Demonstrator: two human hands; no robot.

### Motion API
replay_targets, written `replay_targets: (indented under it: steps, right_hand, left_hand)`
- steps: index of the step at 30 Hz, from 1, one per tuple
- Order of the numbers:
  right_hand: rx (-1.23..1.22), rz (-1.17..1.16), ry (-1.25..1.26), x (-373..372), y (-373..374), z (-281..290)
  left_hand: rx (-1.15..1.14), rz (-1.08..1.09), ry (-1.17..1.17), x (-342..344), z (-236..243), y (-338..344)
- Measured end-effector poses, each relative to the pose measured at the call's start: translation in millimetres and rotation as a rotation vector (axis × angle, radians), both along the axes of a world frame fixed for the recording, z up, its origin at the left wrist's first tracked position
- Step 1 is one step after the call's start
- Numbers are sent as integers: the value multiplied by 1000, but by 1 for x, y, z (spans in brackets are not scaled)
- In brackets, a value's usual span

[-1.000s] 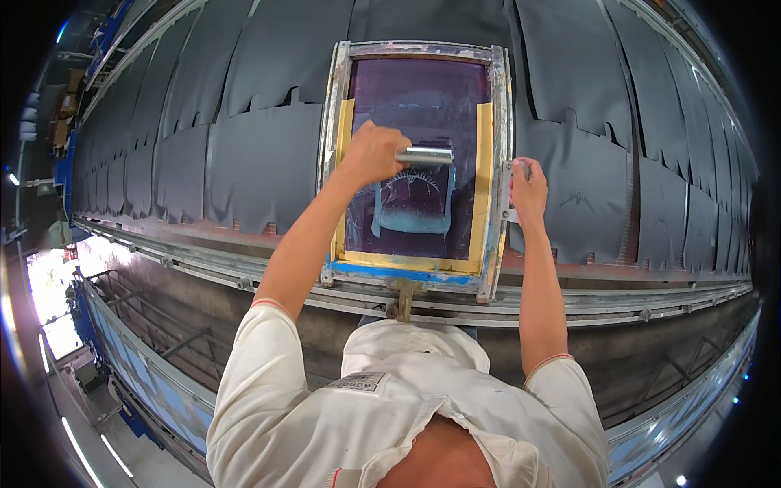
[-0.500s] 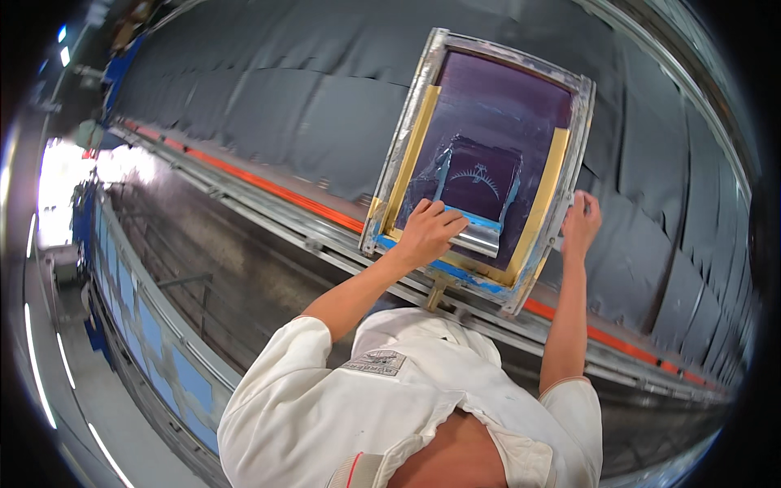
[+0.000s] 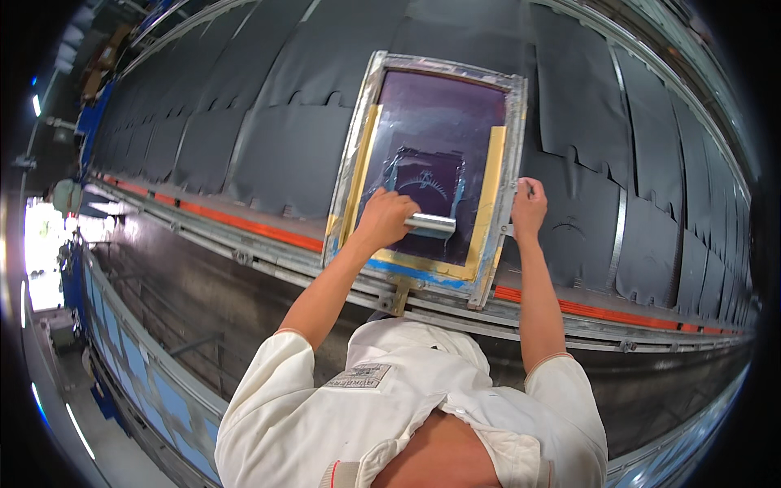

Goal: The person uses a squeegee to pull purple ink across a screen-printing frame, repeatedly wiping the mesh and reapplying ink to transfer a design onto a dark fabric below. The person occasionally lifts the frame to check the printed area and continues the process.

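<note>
My left hand (image 3: 386, 218) is closed round the left end of a metal squeegee (image 3: 433, 224). The squeegee lies across the lower part of a screen printing frame (image 3: 518, 122), over its purple mesh (image 3: 443, 89). Just beyond the squeegee, a pale curved, spiky design (image 3: 423, 180) shows in a dark rectangle edged with bluish ink. Yellow tape (image 3: 491, 175) lines the inner sides, with blue tape (image 3: 416, 272) along the near end. At the frame's right edge my right hand (image 3: 529, 207) has its fingers curled and closed on the rim.
Dark fabric pieces (image 3: 289, 154) cover the long table on both sides of the frame. Faint curved marks (image 3: 565, 225) show on one piece to the right. A metal rail (image 3: 268, 254) with an orange strip (image 3: 228, 221) runs along the near edge. Another long rack (image 3: 146, 325) stands at left.
The view has shifted, so the frame and both hands appear farther left. My left hand has moved to the squeegee's left end, and the squeegee sits nearer the design, its metal face turned upward.
</note>
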State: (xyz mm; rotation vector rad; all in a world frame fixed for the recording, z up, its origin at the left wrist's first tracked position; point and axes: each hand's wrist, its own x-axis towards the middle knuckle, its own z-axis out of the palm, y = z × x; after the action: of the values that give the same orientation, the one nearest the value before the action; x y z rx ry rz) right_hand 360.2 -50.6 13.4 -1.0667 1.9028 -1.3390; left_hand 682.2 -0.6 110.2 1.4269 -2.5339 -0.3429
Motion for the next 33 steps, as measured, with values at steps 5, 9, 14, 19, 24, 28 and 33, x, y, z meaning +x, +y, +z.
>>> replay_targets:
  steps: [5, 9, 14, 19, 24, 28, 33]
  right_hand:
    - [97, -11, -51, 5, 2, 10]
    - [92, 12, -141, 14, 14, 14]
    - [199, 116, 262, 3, 8, 32]
    - [-206, 566, 502, 43, -48, 94]
    - [-27, 905, 795, 99, -82, 81]
    - [-27, 962, 870, 107, -21, 69]
    - [-3, 1041, 800, 116, 46, 68]
  left_hand:
    - [211, -53, -36, 2, 14, -21]
    - [92, -56, 71, 1, 15, -64]
    - [93, -62, 50, 0, 18, -117]
    - [135, -96, 41, 0, 18, -147]
    - [26, -87, 59, -3, 6, -150]
    - [-19, -95, 46, 7, -10, -86]
    - [46, -94, 52, 20, -15, -19]
